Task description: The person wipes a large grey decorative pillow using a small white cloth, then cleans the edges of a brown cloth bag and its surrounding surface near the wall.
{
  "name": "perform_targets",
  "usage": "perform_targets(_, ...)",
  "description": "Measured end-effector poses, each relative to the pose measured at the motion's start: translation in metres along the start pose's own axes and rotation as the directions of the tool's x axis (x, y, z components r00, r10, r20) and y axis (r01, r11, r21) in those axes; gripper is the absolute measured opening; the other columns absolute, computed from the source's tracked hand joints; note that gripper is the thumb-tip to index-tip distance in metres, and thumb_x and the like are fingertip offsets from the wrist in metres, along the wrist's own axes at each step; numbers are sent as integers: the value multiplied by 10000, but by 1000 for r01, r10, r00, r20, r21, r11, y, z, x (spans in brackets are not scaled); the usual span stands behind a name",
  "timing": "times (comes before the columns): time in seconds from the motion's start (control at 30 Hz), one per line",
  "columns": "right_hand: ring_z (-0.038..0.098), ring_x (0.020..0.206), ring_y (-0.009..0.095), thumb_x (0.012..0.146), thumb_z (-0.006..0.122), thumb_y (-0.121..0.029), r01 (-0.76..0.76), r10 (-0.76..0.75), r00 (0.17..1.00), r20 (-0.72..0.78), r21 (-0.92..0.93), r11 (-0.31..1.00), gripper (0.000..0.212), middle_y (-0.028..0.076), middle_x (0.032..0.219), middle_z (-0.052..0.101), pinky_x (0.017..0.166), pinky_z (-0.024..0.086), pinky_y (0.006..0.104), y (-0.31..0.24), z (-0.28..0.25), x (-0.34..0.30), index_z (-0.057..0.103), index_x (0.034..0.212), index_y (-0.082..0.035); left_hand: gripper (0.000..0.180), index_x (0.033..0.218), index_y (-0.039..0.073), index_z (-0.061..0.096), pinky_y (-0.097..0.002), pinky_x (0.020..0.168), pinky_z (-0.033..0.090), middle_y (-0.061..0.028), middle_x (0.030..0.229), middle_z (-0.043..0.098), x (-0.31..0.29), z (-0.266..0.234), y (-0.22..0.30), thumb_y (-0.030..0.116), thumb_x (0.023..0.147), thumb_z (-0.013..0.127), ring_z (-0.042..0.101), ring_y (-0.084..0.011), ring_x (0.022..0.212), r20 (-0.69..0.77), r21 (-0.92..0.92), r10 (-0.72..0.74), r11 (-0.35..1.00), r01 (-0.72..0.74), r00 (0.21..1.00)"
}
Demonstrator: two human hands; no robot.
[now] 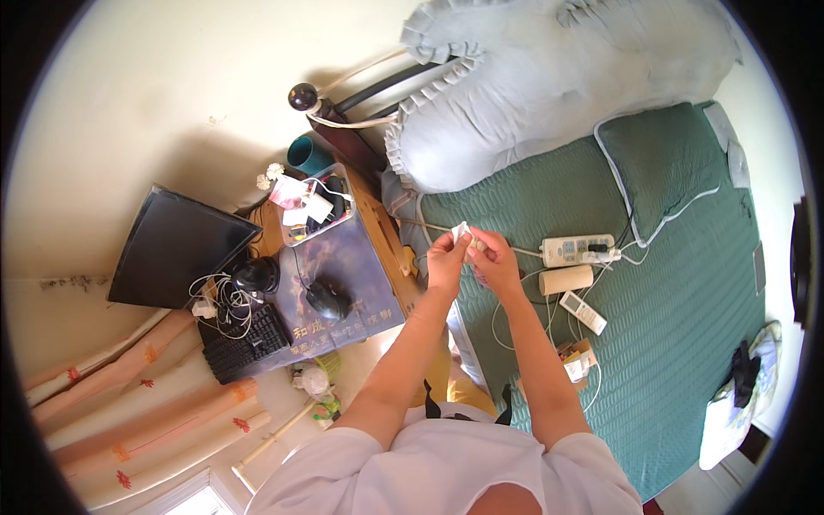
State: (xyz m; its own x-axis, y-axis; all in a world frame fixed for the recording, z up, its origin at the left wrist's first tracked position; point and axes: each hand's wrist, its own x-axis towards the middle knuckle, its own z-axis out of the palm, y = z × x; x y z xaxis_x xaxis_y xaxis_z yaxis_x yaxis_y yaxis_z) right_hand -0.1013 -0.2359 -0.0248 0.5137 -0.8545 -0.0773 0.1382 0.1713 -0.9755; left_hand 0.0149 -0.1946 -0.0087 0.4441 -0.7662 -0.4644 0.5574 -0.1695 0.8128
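Left hand, head view: the left hand (pixel 445 259) pinched a small white piece (pixel 461 230).
Right hand: the right hand (pixel 499 256) was curled close beside it; its exact hold could not be told.
White piece: was at the left fingertips, above the bed's (pixel 678 343) near edge.
Bed: held a power strip (pixel 561 251), cardboard tube (pixel 566 280) and remote control (pixel 583 312).
Desk (pixel 360 266): bore a mouse (pixel 327 300) and keyboard (pixel 249 345).

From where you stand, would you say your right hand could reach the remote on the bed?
Probably yes: the remote lies uncovered on the bed beside the right forearm. The right hand, though, is busy with a small white item, so it may need to let go first.
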Motion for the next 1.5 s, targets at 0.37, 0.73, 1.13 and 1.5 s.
perform_targets(0.37,584,848,147,778,723,-124,125,-265,931,-250,-463,877,345,66,1023,571,683,492,266,-76,-2,121,671,1117,-86,298,1140,40,619,-276,740,480,-77,1035,577,124,-20,55,99,852,670,574,-142,788,-250,481,582,768,-423,774)
perform_targets(0.73,574,802,161,792,724,-155,142,-303,919,-251,-506,851,355,81,1007,539,700,491,268,-89,23,182,668,1137,-90,296,1013,152,727,-389,896,412,-99,1033,572,198,-27,107,244,734,764,508,-290,989,-244,787,730,534,-309,638)
perform_targets(1.13,576,888,281,766,728,-228,152,-386,884,-263,-620,770,415,134,1004,529,787,482,363,-78,33,185,646,1151,-95,127,1019,21,652,-233,769,450,7,909,645,199,-29,90,86,918,607,565,-78,822,-126,-3,458,887,-462,880)
perform_targets(1.5,582,975,275,756,719,-174,169,-394,887,-243,-622,765,418,150,1114,547,812,492,344,-90,19,175,640,1154,-73,518,1299,64,540,-246,823,444,-16,1107,565,183,-17,112,-82,809,621,536,-114,937,-12,-30,381,924,-381,925)
